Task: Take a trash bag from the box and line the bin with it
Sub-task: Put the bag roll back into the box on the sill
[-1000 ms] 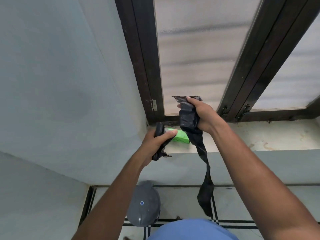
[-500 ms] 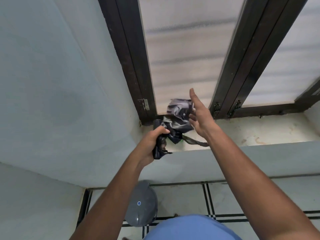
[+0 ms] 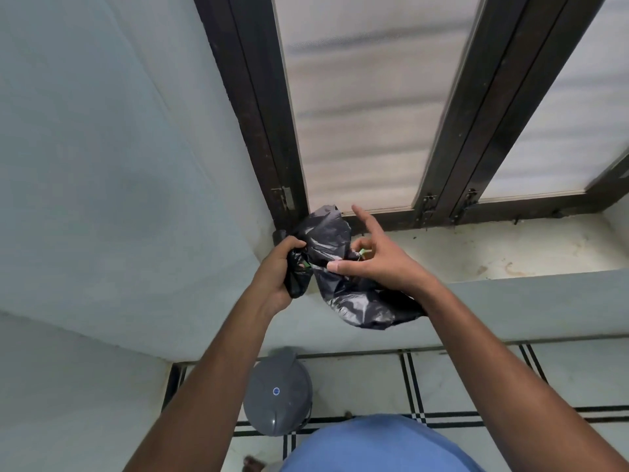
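A crumpled black trash bag [image 3: 332, 240] is bunched between my hands above the window sill. My left hand [image 3: 277, 267] grips its left end, fingers curled round the black plastic. My right hand [image 3: 377, 264] lies over the bag with the index finger pointing up and the thumb stretched across the plastic; the bag's lower part [image 3: 360, 308] sags under that wrist. Only a sliver of the green box [image 3: 363, 253] shows behind my right fingers. The grey bin [image 3: 277, 393], its domed lid on, stands on the floor below my left forearm.
The pale stained window sill [image 3: 493, 250] runs to the right under a dark-framed window [image 3: 258, 131] with frosted panes. A wall corner closes the left side. Tiled floor [image 3: 357, 386] with black lines lies around the bin.
The bag, first hanging long from my right fist, is now bunched up between both hands. My right hand let go, opened, and came down over it. The green box is now mostly hidden.
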`<state>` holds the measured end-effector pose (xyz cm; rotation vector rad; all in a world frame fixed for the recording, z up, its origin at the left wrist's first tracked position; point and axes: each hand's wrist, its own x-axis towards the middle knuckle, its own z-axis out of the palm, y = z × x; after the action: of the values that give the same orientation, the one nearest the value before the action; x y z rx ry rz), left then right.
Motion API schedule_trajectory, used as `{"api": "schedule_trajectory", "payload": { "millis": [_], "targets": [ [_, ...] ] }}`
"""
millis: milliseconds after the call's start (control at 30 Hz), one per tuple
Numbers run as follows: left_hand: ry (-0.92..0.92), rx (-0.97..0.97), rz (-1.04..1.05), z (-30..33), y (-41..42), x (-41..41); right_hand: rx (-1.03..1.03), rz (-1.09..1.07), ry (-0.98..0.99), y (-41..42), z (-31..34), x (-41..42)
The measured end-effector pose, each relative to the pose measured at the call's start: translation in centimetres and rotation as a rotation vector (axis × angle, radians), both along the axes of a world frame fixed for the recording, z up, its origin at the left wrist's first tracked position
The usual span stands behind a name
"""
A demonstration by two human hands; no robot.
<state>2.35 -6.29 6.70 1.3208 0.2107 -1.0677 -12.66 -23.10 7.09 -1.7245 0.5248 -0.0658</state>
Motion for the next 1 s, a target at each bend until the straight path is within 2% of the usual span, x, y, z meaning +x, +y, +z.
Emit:
{"api": "schedule_trajectory", "payload": {
  "millis": [100,200,367,400,467,500,533,600,633,667,733,833,933,1000],
  "targets": [
    [-0.019,0.013,-0.045,-0.4,-0.5,-0.2,-0.27,0.158,0.048,-0.4,0.6,0.3],
    [-0.025,0.006,-0.032,-0.5,-1.0,-0.3,-0.434,0.183,0.103,-0.4,0.5,0.7],
    [-0.024,0.003,0.059,-1.5,-1.5,0.5,-0.681,-0.033,0.2,-2.1,-1.8,1.0],
    [-0.022,0.003,0.072,-1.5,-1.5,0.5,-0.674,-0.098,0.188,-2.6,-2.5,1.0],
    [-0.018,0.006,0.099,-2.1,-1.4,0.8,-0.481,-0.293,0.105,-3.3,-3.5,1.0],
    [-0.01,0.0,0.121,-2.3,-1.4,1.0,-0.261,-0.423,0.039,-3.6,-4.0,1.2],
    [-0.004,-0.008,0.133,-2.4,-1.3,1.0,0.042,-0.55,-0.027,-4.1,-4.6,1.4],
    [0.008,-0.009,0.135,-3.0,-1.4,1.0,0.603,-0.66,-0.145,-5.3,-5.2,1.7],
    [0.021,-0.011,0.125,-3.0,-1.6,0.9,0.742,-0.66,-0.181,-6.1,-5.6,1.7],
    [0.031,-0.004,0.121,-3.0,-1.7,0.6,0.794,-0.677,-0.201,-7.0,-6.1,1.8],
    [0.043,0.02,0.127,-3.2,-2.2,0.4,0.704,-0.818,-0.106,-8.3,-7.5,1.9],
    [0.02,0.035,0.124,-3.9,-2.7,0.4,0.432,-1.027,0.145,-9.3,-9.9,2.0],
    [0.034,-0.017,0.135,-4.2,-3.5,0.1,0.24,-0.954,0.321,-9.4,-11.4,2.6],
    [0.047,-0.092,0.143,-3.5,-3.9,-0.3,-0.098,-0.774,0.554,-9.0,-12.4,2.7]
  ]
}}
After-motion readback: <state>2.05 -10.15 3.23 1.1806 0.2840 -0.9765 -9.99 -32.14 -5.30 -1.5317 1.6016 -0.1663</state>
